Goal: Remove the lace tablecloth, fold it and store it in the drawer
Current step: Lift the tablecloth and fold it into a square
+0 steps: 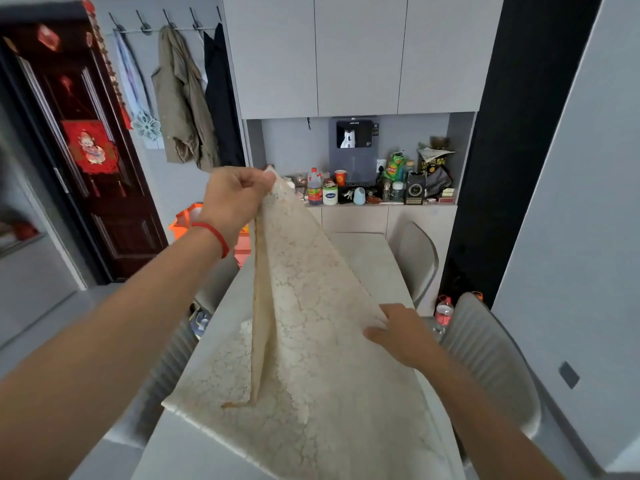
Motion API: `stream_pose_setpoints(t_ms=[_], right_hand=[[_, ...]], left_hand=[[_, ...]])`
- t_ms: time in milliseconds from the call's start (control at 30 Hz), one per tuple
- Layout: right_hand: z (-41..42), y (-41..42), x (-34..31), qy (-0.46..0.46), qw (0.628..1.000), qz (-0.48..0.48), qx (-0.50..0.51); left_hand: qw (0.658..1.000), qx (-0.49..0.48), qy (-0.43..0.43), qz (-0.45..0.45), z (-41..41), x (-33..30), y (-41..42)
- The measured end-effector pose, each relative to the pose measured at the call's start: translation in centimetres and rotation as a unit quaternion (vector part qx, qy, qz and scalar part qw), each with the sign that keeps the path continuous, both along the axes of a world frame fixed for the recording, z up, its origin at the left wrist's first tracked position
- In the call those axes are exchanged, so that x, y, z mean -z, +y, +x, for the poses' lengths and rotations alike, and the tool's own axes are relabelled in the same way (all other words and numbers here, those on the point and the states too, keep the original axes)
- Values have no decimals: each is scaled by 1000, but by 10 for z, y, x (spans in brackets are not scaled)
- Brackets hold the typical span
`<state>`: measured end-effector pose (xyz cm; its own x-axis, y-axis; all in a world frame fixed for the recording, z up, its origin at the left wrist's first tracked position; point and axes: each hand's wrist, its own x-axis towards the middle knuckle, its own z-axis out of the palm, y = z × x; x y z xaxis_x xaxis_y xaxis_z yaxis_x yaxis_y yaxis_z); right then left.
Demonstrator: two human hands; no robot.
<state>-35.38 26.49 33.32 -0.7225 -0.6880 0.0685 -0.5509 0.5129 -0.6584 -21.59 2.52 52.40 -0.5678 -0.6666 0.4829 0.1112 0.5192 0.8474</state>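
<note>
Both hands are on the cream lace tablecloth: the left hand, a red string bracelet on its wrist, is raised well above the long pale grey table and pinches one corner of the cloth between thumb and fingers, so the lace hangs from that grip in a steep tent; the right hand lies low at the table's right edge, fingers closed over the cloth's right border.

The table is the landmark; its far half lies bare beyond the lifted cloth, while the near half is covered, with the cloth's left edge angled across the table's left side and a folded flap showing a tan underside near the table's middle; the near left corner of the table is bare too.

Beyond the table's far end stands a grey wall cabinet, its open niche crowded with bottles, jars and a red cup; left of the table is a dark red door with red hangings, and coats hang on hooks between door and cabinet; an orange bag sits on the floor off the table's far left corner.

Grey ribbed chairs press close to the table's right side, and another shows under the left edge, so free floor is mostly to the far left; a red-capped bottle stands on the floor between the right chairs.
</note>
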Motion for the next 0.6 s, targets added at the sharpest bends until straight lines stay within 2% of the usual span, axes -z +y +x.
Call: stream_pose_setpoints(t_ms=[200,333,467,600], right_hand=[[44,34,58,-37,988,144,37],[101,42,71,-25,990,123,64],[162,59,83,2,989,141,53],[215,93,91,9,982,175,70]], left_hand=[[997,-26,33,67,114,20,-19],[996,-26,40,79,194,45,-33],[994,-45,26,101,258,77,-39],[990,-39,41,133,303,86,-8]])
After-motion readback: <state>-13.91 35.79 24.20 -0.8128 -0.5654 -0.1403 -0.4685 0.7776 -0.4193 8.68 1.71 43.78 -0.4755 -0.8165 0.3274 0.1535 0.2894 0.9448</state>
